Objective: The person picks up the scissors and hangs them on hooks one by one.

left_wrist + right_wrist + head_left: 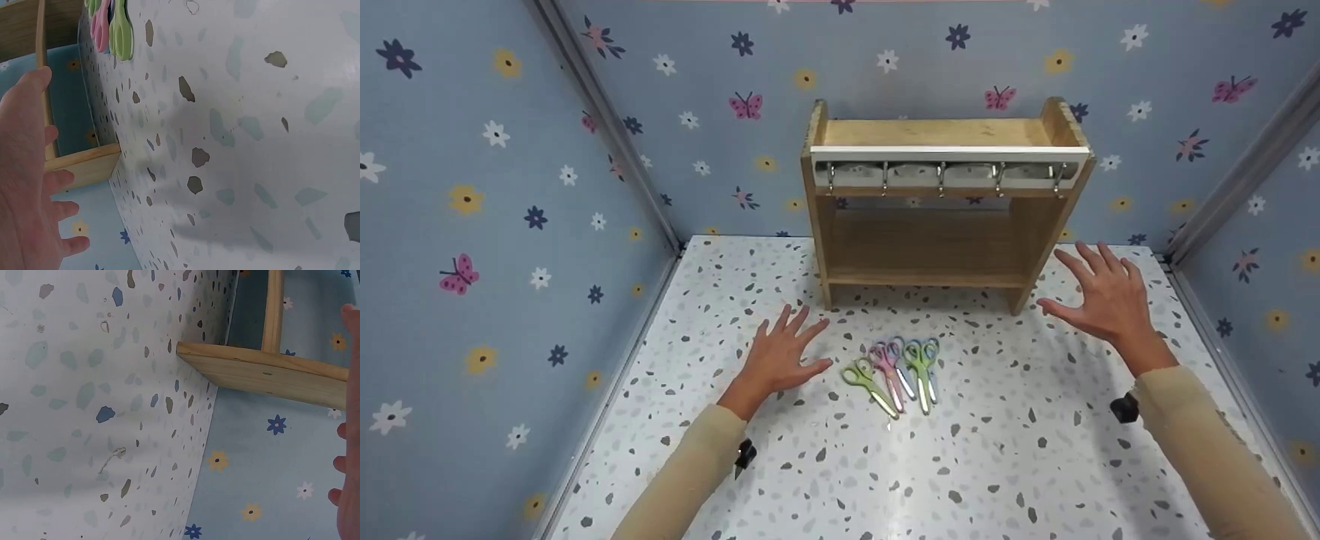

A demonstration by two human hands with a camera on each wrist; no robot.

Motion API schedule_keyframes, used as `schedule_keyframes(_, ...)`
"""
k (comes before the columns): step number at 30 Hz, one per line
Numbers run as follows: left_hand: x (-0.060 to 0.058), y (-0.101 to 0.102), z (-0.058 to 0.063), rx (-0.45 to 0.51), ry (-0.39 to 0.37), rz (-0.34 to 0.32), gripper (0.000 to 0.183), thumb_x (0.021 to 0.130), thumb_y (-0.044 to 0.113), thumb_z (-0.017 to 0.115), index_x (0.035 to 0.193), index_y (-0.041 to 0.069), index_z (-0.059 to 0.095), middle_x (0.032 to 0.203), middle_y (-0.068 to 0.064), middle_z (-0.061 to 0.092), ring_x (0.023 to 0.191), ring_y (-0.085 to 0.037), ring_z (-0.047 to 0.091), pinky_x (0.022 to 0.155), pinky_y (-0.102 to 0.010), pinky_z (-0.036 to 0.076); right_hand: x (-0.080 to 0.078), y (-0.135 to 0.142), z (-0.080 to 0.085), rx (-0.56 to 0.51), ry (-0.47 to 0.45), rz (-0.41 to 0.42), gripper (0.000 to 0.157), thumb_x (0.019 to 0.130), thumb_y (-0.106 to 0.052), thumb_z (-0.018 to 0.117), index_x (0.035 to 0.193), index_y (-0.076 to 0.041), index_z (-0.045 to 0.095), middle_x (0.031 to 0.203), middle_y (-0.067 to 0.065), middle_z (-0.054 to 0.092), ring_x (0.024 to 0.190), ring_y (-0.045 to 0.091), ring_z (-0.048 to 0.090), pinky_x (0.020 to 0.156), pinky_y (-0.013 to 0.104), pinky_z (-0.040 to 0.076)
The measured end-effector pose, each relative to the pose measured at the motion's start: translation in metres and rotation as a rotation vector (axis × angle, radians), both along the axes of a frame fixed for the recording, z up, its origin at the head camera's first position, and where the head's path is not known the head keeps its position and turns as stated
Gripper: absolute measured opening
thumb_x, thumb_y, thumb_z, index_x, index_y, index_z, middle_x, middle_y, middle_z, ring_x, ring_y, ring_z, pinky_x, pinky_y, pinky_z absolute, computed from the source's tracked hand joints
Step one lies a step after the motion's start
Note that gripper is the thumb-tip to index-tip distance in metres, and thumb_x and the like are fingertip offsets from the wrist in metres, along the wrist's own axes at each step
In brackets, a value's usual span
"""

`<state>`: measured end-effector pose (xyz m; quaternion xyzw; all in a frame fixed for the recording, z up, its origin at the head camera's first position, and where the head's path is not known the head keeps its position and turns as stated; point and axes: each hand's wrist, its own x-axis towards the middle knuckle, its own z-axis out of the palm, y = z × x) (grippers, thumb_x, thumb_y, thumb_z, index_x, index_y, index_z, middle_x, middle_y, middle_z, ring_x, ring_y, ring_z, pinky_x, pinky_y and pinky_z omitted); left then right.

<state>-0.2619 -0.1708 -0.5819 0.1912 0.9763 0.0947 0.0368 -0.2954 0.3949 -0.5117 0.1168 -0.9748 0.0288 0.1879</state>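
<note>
Several small scissors lie bunched on the speckled table, among them a green pair of scissors [872, 388] at the left, a pink pair [887, 367] in the middle and another green pair [921, 373] at the right. Bluish pairs lie partly hidden under these. My left hand [780, 356] hovers left of the scissors, fingers spread, holding nothing. Behind them stands a wooden rack [922, 277] with a row of metal hooks [941, 180] along its front; nothing hangs on the hooks. To the right of the rack my right hand [1110, 300] is held out with fingers spread, touching nothing.
Flower-patterned blue panels [502, 300] enclose the speckled white tabletop [990, 465] on the left, back and right. The rack stands near the back panel. In the right wrist view, a short frayed thread [112, 458] lies on the tabletop.
</note>
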Motion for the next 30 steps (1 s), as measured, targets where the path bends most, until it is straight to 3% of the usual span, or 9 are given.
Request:
schedule_keyframes(8, 0.002, 0.009, -0.004, 0.053, -0.019, 0.004, 0.077, 0.105, 0.068, 0.062, 0.172, 0.032, 0.047, 0.186, -0.013, 0.035, 0.175, -0.048, 0.026, 0.132, -0.08, 0.03, -0.005, -0.004, -0.004, -0.056, 0.062, 0.01, 0.092, 0.087, -0.061, 0.081, 0.164, -0.018, 0.055, 0.17, 0.025, 0.053, 0.157, 0.055, 0.049, 0.119, 0.082, 0.042)
schedule_keyframes(17, 0.006, 0.019, -0.011, 0.084, -0.024, 0.007, 0.076, 0.107, 0.066, 0.061, 0.172, 0.031, 0.046, 0.183, -0.015, 0.04, 0.172, -0.049, 0.032, 0.13, -0.079, 0.033, -0.01, -0.008, -0.007, -0.133, 0.06, -0.013, 0.092, 0.088, -0.058, 0.082, 0.165, -0.016, 0.054, 0.171, 0.026, 0.053, 0.157, 0.055, 0.049, 0.119, 0.082, 0.041)
schedule_keyframes(25, 0.012, 0.028, -0.014, 0.138, -0.012, 0.017, 0.074, 0.106, 0.064, 0.063, 0.169, 0.027, 0.052, 0.174, -0.018, 0.051, 0.164, -0.049, 0.044, 0.121, -0.075, 0.044, -0.013, -0.013, -0.009, -0.243, 0.035, -0.051, 0.092, 0.09, -0.054, 0.082, 0.168, -0.016, 0.051, 0.172, 0.027, 0.051, 0.158, 0.057, 0.047, 0.115, 0.085, 0.042)
schedule_keyframes(30, 0.015, 0.034, -0.017, 0.176, 0.008, 0.027, 0.069, 0.105, 0.06, 0.067, 0.164, 0.026, 0.057, 0.166, -0.017, 0.059, 0.154, -0.043, 0.054, 0.112, -0.068, 0.049, -0.014, -0.015, -0.009, -0.316, 0.053, -0.049, 0.093, 0.092, -0.05, 0.083, 0.171, -0.018, 0.047, 0.169, 0.029, 0.054, 0.153, 0.058, 0.052, 0.106, 0.081, 0.05)
